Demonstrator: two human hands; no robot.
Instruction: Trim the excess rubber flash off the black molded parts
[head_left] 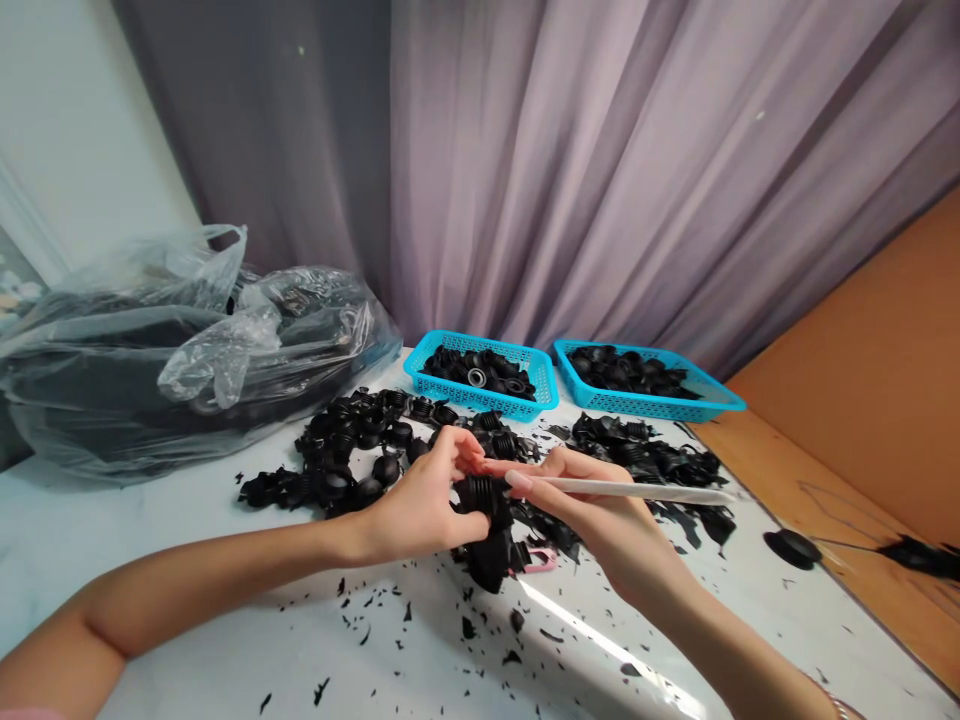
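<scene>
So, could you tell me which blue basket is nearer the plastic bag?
The left basket; it stands between the plastic bag and the right basket.

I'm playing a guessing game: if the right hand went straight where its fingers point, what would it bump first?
Most likely the left hand: the right hand points toward it, though depth is unclear and they may already touch.

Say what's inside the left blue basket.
The left blue basket holds a heap of black parts, one showing a grey ring. Whatever lies under the heap is covered, so not visible.
</scene>
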